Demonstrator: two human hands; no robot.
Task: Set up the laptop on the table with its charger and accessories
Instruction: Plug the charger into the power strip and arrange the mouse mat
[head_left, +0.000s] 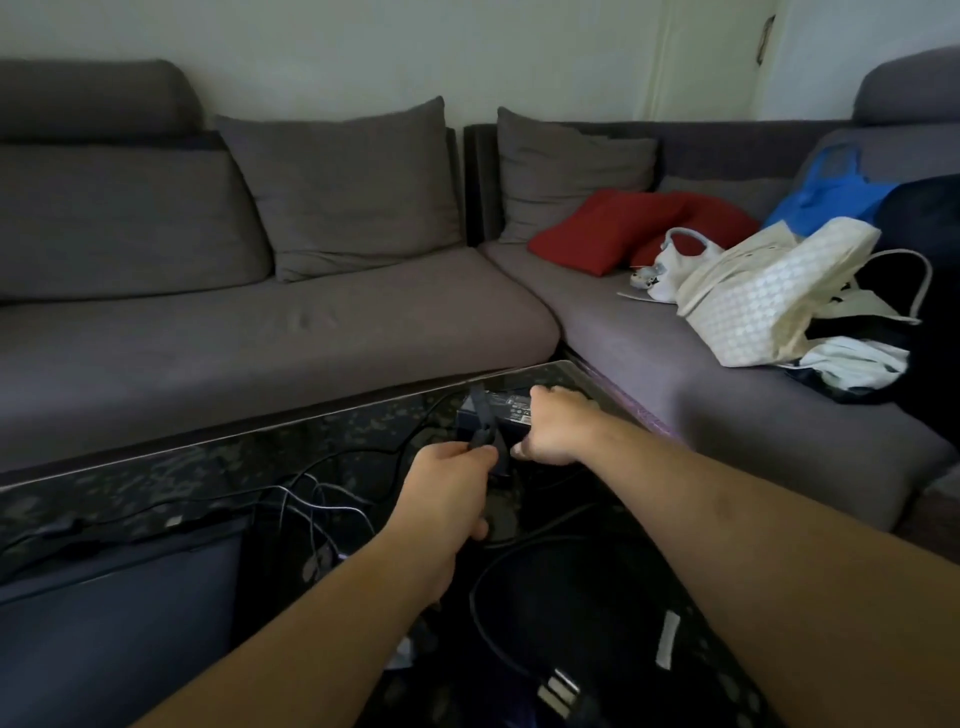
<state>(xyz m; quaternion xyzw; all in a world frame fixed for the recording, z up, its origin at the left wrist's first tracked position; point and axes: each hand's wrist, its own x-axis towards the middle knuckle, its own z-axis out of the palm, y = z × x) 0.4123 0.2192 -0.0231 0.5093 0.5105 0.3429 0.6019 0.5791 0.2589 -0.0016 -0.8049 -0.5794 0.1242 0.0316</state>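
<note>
A grey corner sofa wraps round the far and right sides of a dark, speckled glass table. On the sofa's right-hand seat lie two red cushions, a blue bag, a large white patterned bag and a small white handbag.

At the table's far right corner sits the charger brick, a flat black block with a pale label on top; the print on the label is too small and blurred to read. Its long axis runs roughly along the table's far edge. The right hand lies over the brick's right end, fingers bent down across it and thumb spread toward the near side, gripping it.

The left hand is closed round a black strap, pinching its lower end; the strap rises from the hand and tilts away toward the far edge, just left of the brick. Whether the strap is joined to the brick cannot be told.

Black cable loops over the table near its right edge, below the right forearm. Thin black and white wires are tangled near the table's middle, left of the left hand.
</note>
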